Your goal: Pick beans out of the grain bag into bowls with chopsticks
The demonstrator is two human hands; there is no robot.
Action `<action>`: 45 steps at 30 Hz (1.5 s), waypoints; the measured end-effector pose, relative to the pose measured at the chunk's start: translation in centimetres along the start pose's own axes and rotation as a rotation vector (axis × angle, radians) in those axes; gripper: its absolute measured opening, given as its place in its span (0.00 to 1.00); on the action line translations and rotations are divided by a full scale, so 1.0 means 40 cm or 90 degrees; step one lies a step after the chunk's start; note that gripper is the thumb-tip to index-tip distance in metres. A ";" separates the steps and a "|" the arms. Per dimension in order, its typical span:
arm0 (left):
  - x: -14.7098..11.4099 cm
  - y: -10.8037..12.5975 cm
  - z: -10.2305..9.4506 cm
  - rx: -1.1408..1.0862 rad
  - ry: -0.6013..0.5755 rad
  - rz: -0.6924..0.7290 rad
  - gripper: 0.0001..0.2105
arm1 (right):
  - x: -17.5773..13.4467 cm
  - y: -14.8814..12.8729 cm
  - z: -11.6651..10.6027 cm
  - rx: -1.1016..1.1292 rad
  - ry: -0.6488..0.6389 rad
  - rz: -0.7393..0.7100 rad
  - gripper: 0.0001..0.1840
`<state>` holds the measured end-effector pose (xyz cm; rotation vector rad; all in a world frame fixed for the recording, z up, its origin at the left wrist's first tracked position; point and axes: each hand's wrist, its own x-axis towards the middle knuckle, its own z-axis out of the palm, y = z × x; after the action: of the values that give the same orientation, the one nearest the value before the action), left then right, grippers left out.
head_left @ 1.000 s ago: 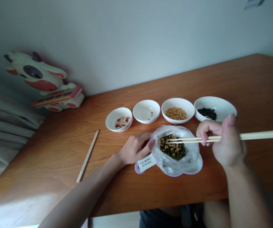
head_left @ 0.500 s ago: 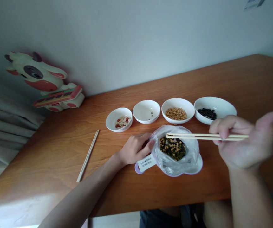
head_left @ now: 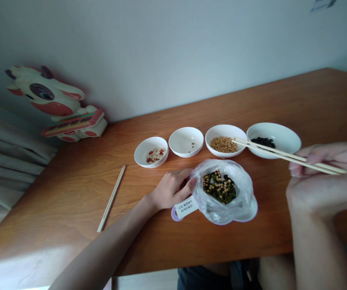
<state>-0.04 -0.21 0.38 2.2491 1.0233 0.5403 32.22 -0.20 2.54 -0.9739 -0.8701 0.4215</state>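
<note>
My right hand (head_left: 321,173) is closed around a pair of chopsticks (head_left: 285,154), whose tips reach over the bowl of yellow soybeans (head_left: 224,144). Whether a bean sits between the tips is too small to tell. With thumb and fingers, my left hand (head_left: 173,185) grips the left edge of a clear plastic bag (head_left: 242,189). Inside the open bag lie mixed beans (head_left: 219,187), green, yellow and black. Under the bag is a pale purple dish (head_left: 252,213) with a labelled handle (head_left: 186,208).
Behind the bag, a row holds a bowl with pale and reddish pieces (head_left: 152,152), a bowl with a few green bits (head_left: 179,141) and a bowl of black beans (head_left: 282,141). Another pair of chopsticks (head_left: 111,198) lies at left. A cow toy (head_left: 61,102) stands by the wall.
My right hand has moved right and turned. The chopstick tips went from the bag up and away to the soybean bowl. My left hand stays on the bag.
</note>
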 end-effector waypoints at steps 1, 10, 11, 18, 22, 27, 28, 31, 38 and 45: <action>0.000 0.000 0.001 0.000 0.001 0.000 0.16 | 0.001 0.000 0.001 0.001 -0.003 0.004 0.41; -0.002 -0.005 0.005 0.005 -0.001 -0.007 0.16 | 0.008 -0.004 0.013 0.000 0.019 0.035 0.40; -0.002 -0.005 0.004 0.005 -0.001 -0.008 0.16 | 0.008 -0.004 0.015 -0.002 0.025 0.039 0.40; -0.003 -0.005 0.002 -0.003 -0.006 -0.007 0.15 | 0.007 -0.019 0.033 0.055 0.022 0.060 0.43; -0.002 -0.005 0.002 -0.003 -0.003 -0.007 0.14 | 0.002 -0.042 0.029 0.079 -0.086 0.102 0.44; 0.000 -0.007 0.005 -0.001 -0.002 -0.005 0.14 | -0.024 -0.056 0.029 -0.031 -0.315 0.167 0.45; 0.000 -0.008 0.005 -0.001 0.000 -0.004 0.14 | -0.030 -0.055 0.032 -0.054 -0.350 0.174 0.45; -0.001 -0.009 0.007 0.002 -0.001 -0.002 0.14 | -0.043 -0.051 0.045 -0.090 -0.399 0.168 0.46; -0.002 -0.008 0.007 0.007 -0.001 -0.006 0.15 | -0.053 -0.041 0.040 -0.120 -0.404 0.154 0.45; -0.002 -0.008 0.006 0.007 -0.007 -0.005 0.15 | -0.060 -0.029 0.026 -0.137 -0.423 0.148 0.44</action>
<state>-0.13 -0.17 -0.02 2.2547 1.0314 0.5194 29.88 -1.84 2.74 -1.1573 -1.4266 0.8942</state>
